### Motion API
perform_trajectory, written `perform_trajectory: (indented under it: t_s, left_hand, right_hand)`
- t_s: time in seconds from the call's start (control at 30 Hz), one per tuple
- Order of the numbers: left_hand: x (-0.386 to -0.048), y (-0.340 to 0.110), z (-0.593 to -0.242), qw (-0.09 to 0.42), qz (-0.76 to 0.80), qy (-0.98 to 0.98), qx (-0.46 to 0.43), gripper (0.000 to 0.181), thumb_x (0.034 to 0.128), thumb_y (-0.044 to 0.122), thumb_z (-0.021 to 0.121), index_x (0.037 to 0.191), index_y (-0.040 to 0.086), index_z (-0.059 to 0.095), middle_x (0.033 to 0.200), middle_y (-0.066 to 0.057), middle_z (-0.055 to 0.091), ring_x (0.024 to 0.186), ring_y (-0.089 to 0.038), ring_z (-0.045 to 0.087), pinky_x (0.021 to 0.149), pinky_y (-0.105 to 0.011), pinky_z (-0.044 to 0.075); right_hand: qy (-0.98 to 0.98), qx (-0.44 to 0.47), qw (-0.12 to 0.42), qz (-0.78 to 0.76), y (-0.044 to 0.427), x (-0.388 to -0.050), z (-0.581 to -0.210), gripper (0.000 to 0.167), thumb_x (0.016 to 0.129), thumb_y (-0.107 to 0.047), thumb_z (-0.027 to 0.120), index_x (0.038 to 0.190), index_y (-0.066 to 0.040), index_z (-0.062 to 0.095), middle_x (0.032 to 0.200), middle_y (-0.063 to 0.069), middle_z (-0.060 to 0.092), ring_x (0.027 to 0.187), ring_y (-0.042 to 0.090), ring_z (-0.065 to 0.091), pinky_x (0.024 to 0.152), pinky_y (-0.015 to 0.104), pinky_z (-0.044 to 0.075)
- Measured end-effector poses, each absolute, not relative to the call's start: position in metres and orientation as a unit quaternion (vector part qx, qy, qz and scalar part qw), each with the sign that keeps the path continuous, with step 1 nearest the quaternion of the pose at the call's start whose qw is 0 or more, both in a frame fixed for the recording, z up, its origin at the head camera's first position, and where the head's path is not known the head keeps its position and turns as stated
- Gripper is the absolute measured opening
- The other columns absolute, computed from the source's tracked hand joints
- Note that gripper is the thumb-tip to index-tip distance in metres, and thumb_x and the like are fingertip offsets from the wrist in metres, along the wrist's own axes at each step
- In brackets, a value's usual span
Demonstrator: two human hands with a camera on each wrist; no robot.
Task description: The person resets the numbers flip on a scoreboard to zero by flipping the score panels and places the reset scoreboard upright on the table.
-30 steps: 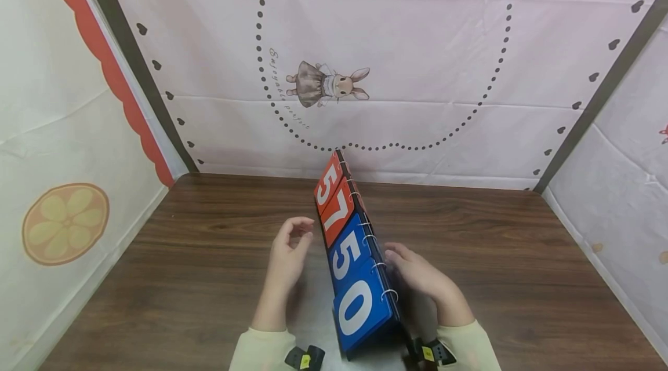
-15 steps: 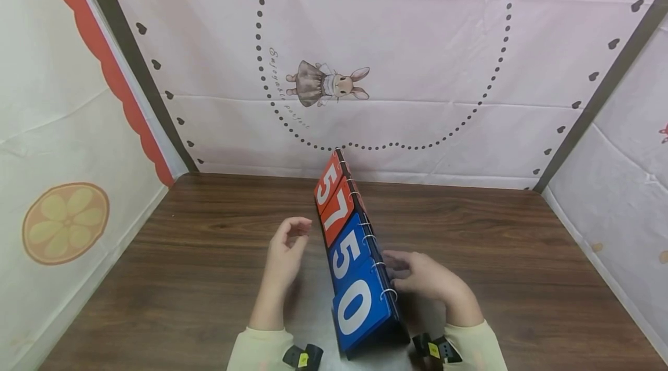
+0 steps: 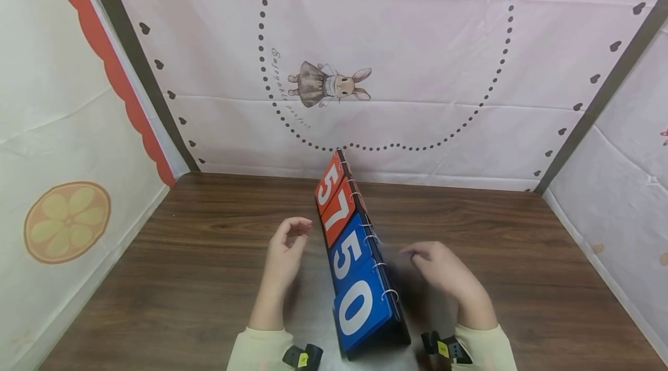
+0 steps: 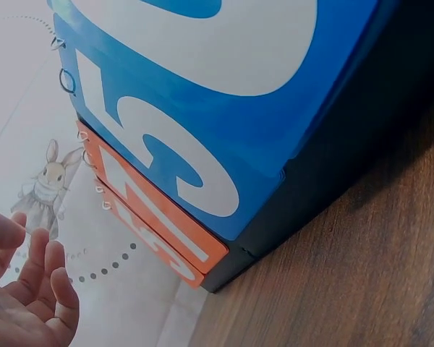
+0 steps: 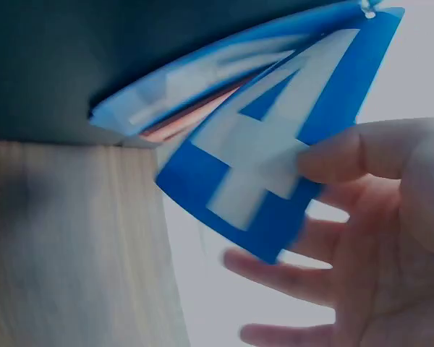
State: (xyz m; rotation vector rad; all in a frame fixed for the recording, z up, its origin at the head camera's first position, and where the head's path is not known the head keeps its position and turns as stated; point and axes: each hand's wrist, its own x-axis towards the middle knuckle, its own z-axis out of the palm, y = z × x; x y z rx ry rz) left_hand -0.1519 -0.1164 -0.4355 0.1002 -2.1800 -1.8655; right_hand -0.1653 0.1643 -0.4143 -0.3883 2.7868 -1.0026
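A tent-shaped flip scoreboard stands on the table, its near face showing red cards (image 3: 336, 212) and blue cards (image 3: 356, 307) hung on metal rings. To its right, my right hand (image 3: 450, 272) pinches one blue card marked 4 (image 5: 257, 155) between thumb and fingers, lifted away from the board's far face; the other fingers are spread. My left hand (image 3: 284, 255) hovers left of the board without touching it, fingers loosely bent and holding nothing. In the left wrist view, that hand (image 4: 32, 289) is beside the orange-red cards (image 4: 159, 210).
Brown wood-grain table (image 3: 209, 255) extends on both sides of the board. A pale cloth (image 3: 417, 58) with a printed rabbit and dotted line rises behind it, and more printed cloth (image 3: 68, 127) stands at the left and right.
My right hand has moved away from the board to the right, drawing a card outward. The left hand has shifted only slightly.
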Motion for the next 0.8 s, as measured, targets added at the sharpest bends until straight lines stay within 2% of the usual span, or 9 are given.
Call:
perform_trajectory:
  t_s: [0.1,0.17,0.27,0.37,0.47,0.57,0.63,0.7,0.8]
  left_hand:
    - [-0.152,-0.116,-0.435,0.135,-0.644,-0.752,0.034,0.020,0.0908,0.000,0.049,0.108,0.007,0.057,0.111,-0.013,0.057,0.104,-0.021,0.051,0.089,-0.041,0.042]
    - [-0.152,-0.116,-0.436,0.133,-0.645,-0.752,0.034,0.020,0.0908,0.000,0.049,0.108,0.007,0.057,0.111,-0.014,0.057,0.104,-0.021,0.051,0.089,-0.041,0.042]
    - [-0.152,-0.115,-0.435,0.132,-0.644,-0.752,0.036,0.019,0.0912,0.001,0.050,0.108,0.008,0.057,0.111,-0.013,0.057,0.104,-0.022,0.051,0.089,-0.042,0.042]
    - [-0.151,-0.113,-0.434,0.131,-0.639,-0.757,0.033,0.018,0.0917,0.004,0.051,0.108,0.010,0.057,0.110,-0.009,0.058,0.104,-0.021,0.050,0.089,-0.043,0.041]
    - [-0.150,-0.111,-0.434,0.129,-0.629,-0.767,0.008,0.019,0.0920,0.006,0.053,0.110,0.011,0.057,0.110,-0.006,0.058,0.104,-0.020,0.050,0.090,-0.044,0.041]
    - [-0.146,-0.107,-0.433,0.129,-0.609,-0.782,-0.044,0.021,0.0920,0.007,0.053,0.112,0.013,0.059,0.113,-0.002,0.058,0.104,-0.020,0.051,0.088,-0.043,0.043]
    - [-0.143,-0.104,-0.432,0.125,-0.596,-0.788,-0.087,0.025,0.0915,0.006,0.054,0.113,0.016,0.061,0.116,0.003,0.057,0.106,-0.019,0.050,0.086,-0.042,0.045]
    - [-0.142,-0.100,-0.431,0.120,-0.586,-0.790,-0.134,0.029,0.0909,0.004,0.054,0.114,0.019,0.063,0.120,0.007,0.056,0.109,-0.017,0.048,0.084,-0.042,0.046]
    - [-0.141,-0.095,-0.431,0.109,-0.566,-0.792,-0.201,0.036,0.0900,0.001,0.053,0.118,0.021,0.062,0.126,0.009,0.054,0.116,-0.015,0.041,0.087,-0.044,0.044]
  right_hand:
    - [0.920,-0.117,0.016,-0.373,0.172,-0.167,-0.410,0.024,0.092,-0.006,0.048,0.109,-0.002,0.064,0.123,0.018,0.054,0.118,0.038,0.042,0.093,0.057,0.037]
    - [0.909,-0.099,-0.018,-0.404,0.176,-0.167,-0.407,0.032,0.093,-0.009,0.049,0.124,-0.001,0.054,0.135,0.021,0.041,0.126,0.041,0.031,0.097,0.059,0.031]
    - [0.873,-0.056,-0.028,-0.484,0.177,-0.167,-0.403,0.061,0.095,-0.016,0.050,0.147,-0.007,0.018,0.147,0.022,0.022,0.131,0.042,0.026,0.099,0.055,0.032]
    - [0.844,-0.017,-0.002,-0.536,0.176,-0.165,-0.400,0.080,0.096,-0.028,0.049,0.148,-0.016,-0.010,0.148,0.023,0.017,0.131,0.042,0.028,0.098,0.055,0.032]
    - [0.840,-0.002,0.033,-0.542,0.174,-0.164,-0.398,0.072,0.097,-0.036,0.045,0.148,-0.010,0.002,0.144,0.025,0.027,0.129,0.041,0.031,0.099,0.057,0.030]
    - [0.839,-0.011,0.045,-0.542,0.170,-0.162,-0.397,0.052,0.099,-0.034,0.039,0.137,0.002,0.036,0.133,0.023,0.045,0.122,0.038,0.041,0.098,0.058,0.032]
    - [0.833,-0.036,0.049,-0.550,0.167,-0.161,-0.396,0.046,0.101,-0.030,0.034,0.124,0.005,0.051,0.123,0.021,0.054,0.117,0.037,0.047,0.097,0.055,0.034]
    - [0.822,-0.067,0.049,-0.563,0.164,-0.159,-0.395,0.043,0.101,-0.024,0.032,0.114,0.006,0.059,0.114,0.020,0.060,0.112,0.034,0.051,0.097,0.052,0.037]
    - [0.811,-0.101,0.050,-0.575,0.160,-0.156,-0.393,0.040,0.101,-0.019,0.031,0.111,0.008,0.060,0.109,0.019,0.061,0.107,0.033,0.055,0.096,0.050,0.039]
